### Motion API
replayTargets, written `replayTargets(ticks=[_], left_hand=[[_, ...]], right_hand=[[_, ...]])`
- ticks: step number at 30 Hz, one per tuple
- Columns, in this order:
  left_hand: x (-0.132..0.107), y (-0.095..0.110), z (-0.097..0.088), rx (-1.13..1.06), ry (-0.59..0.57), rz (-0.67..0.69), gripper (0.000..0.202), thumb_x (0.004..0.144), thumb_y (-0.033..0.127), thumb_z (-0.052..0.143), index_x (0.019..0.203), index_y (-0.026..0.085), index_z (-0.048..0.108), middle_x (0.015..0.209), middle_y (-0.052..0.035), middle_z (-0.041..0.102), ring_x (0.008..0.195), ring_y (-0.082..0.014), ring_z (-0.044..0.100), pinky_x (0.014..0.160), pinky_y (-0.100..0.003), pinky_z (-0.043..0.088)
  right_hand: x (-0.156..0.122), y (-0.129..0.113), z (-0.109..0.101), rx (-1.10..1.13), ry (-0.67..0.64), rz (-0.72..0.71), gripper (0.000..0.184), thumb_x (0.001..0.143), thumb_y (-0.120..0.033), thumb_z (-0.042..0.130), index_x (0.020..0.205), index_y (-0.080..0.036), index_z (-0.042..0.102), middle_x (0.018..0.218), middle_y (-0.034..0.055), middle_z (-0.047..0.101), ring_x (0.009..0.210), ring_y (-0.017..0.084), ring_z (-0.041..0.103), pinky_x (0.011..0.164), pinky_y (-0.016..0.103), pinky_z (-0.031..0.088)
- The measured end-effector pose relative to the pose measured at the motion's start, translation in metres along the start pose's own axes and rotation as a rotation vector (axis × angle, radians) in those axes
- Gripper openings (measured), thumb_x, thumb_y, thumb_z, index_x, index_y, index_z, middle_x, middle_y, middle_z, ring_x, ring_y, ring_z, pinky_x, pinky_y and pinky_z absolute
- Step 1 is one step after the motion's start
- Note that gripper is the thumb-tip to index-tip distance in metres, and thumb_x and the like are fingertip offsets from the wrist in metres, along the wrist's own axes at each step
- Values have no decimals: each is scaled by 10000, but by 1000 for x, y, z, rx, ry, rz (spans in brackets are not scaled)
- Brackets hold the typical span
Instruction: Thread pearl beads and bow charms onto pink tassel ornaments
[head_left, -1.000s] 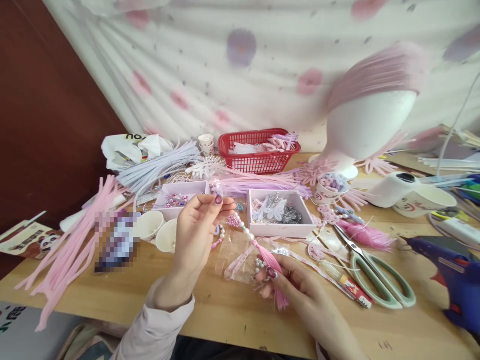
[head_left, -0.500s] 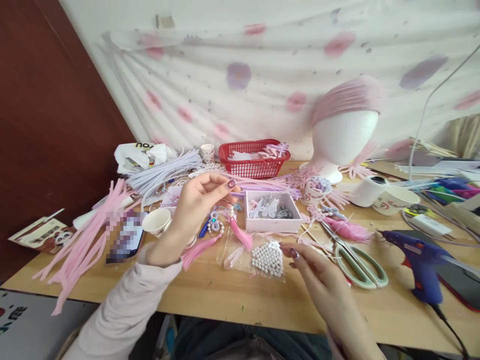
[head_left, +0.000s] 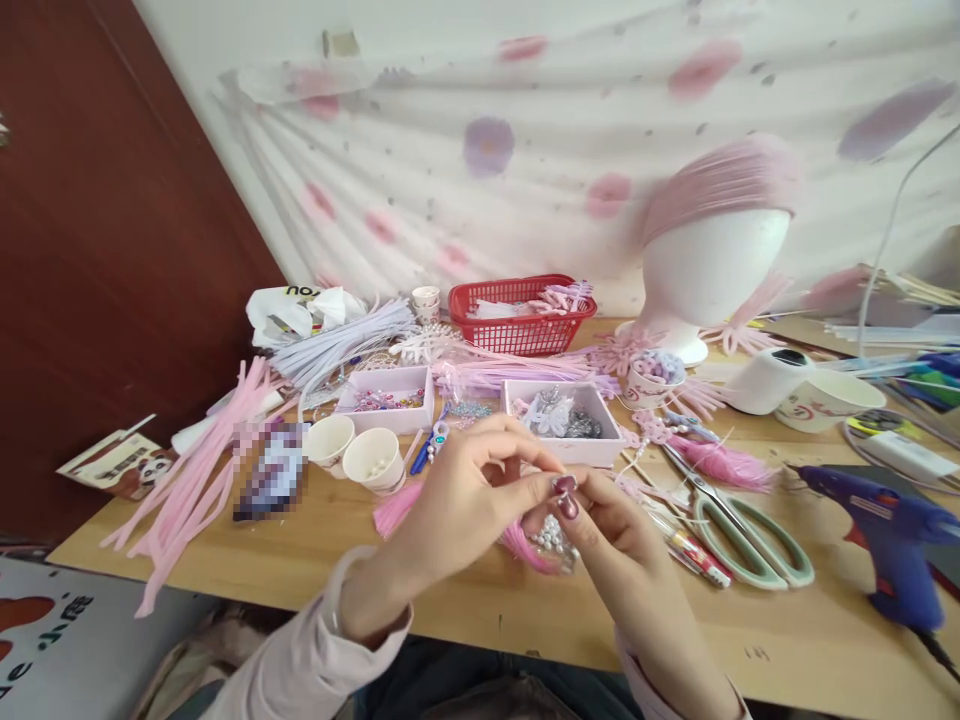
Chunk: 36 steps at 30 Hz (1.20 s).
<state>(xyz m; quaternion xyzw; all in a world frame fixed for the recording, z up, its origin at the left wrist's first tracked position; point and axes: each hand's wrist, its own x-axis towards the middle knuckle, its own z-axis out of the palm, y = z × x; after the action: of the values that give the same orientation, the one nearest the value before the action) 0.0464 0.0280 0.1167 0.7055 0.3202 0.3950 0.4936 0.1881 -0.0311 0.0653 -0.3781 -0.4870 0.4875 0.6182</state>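
Observation:
My left hand (head_left: 472,500) and my right hand (head_left: 607,530) meet fingertip to fingertip above the wooden table (head_left: 750,640), both pinched on a small beaded piece I can barely make out. A pink tassel (head_left: 519,545) hangs below the hands. Under them lies a clear bag of white pearls (head_left: 555,538). A second pink tassel (head_left: 394,508) lies flat to the left of my left hand. My left sleeve is pale pink.
Two white boxes of trinkets (head_left: 564,415) (head_left: 386,398), two paper cups (head_left: 373,460), a red basket (head_left: 521,315), pink and white pipe cleaners (head_left: 195,480), green-handled scissors (head_left: 742,535), a blue glue gun (head_left: 885,525) and a foam head (head_left: 709,275) crowd the table. A phone (head_left: 271,480) lies at left.
My left hand came down from its raised position with the tassel piece, and my right hand rose to meet it. The two hands now pinch together over the pearl bag.

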Motion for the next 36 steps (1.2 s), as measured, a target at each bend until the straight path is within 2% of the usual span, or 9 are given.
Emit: replayTargets(ticks=[3, 6, 8, 11, 13, 17, 24, 29, 36], left_hand=[[-7, -18, 6, -24, 44, -53, 92, 833, 246, 722, 766, 216, 778, 844, -50, 682, 769, -177, 633, 635, -257, 479], [-9, -34, -3, 36, 66, -145, 150, 895, 281, 635, 849, 219, 764, 762, -38, 691, 644, -171, 632, 577, -269, 478], [-8, -47, -12, 234, 159, -175, 184, 918, 236, 561, 932, 224, 744, 756, -43, 714, 622, -193, 647, 602, -305, 507], [-5, -68, -21, 705, 321, -139, 316, 874, 78, 478, 1079, 196, 688, 999, -123, 756, 895, -283, 708, 811, -417, 543], [-2, -82, -21, 980, 318, -174, 382, 857, 21, 425, 1149, 152, 634, 1099, -181, 731, 1010, -319, 696, 859, -452, 536], [5, -96, -16, 1228, 251, -294, 315, 881, 26, 414, 1112, 115, 609, 1031, -203, 726, 938, -325, 719, 777, -403, 545], [4, -96, -17, 1284, 312, -304, 338, 899, 98, 474, 1221, 108, 577, 1133, -223, 694, 914, -355, 713, 715, -422, 541], [-1, -99, -23, 1231, 328, -256, 224, 914, 155, 502, 1100, 157, 628, 1070, -167, 682, 947, -337, 683, 781, -436, 538], [-25, -65, -32, 720, 512, -358, 234, 893, 299, 596, 1107, 224, 652, 1017, -104, 747, 951, -317, 702, 789, -415, 539]], right_hand=[[-6, 12, -5, 62, 44, 120, 294, 933, -467, 678, 800, -208, 637, 583, -30, 606, 499, 98, 472, 494, 197, 404], [-12, 17, -14, 1, 111, 192, 312, 944, -458, 664, 772, -200, 628, 580, -32, 572, 505, 91, 443, 497, 192, 382], [-15, 16, -19, -76, 133, 210, 303, 936, -455, 671, 771, -201, 654, 598, -17, 596, 530, 106, 482, 517, 202, 411], [-16, 13, -26, -190, 198, 181, 226, 897, -426, 715, 797, -225, 727, 690, 14, 679, 635, 156, 596, 589, 230, 492], [-16, 12, -29, -258, 264, 159, 169, 869, -408, 743, 817, -249, 766, 785, 31, 737, 738, 200, 660, 671, 258, 542], [-17, 11, -36, -287, 302, 158, 109, 829, -399, 777, 819, -295, 807, 840, 37, 785, 789, 252, 710, 742, 314, 586], [-11, 5, -40, -274, 285, 57, 71, 820, -346, 793, 752, -332, 808, 827, 33, 720, 771, 230, 663, 680, 306, 543], [-9, 6, -43, -266, 221, 68, 105, 847, -256, 762, 801, -338, 808, 784, 9, 739, 723, 196, 669, 647, 270, 537], [-13, 12, -48, -345, 234, 60, 51, 848, -306, 763, 831, -323, 807, 789, 6, 775, 685, 187, 682, 615, 250, 548]])
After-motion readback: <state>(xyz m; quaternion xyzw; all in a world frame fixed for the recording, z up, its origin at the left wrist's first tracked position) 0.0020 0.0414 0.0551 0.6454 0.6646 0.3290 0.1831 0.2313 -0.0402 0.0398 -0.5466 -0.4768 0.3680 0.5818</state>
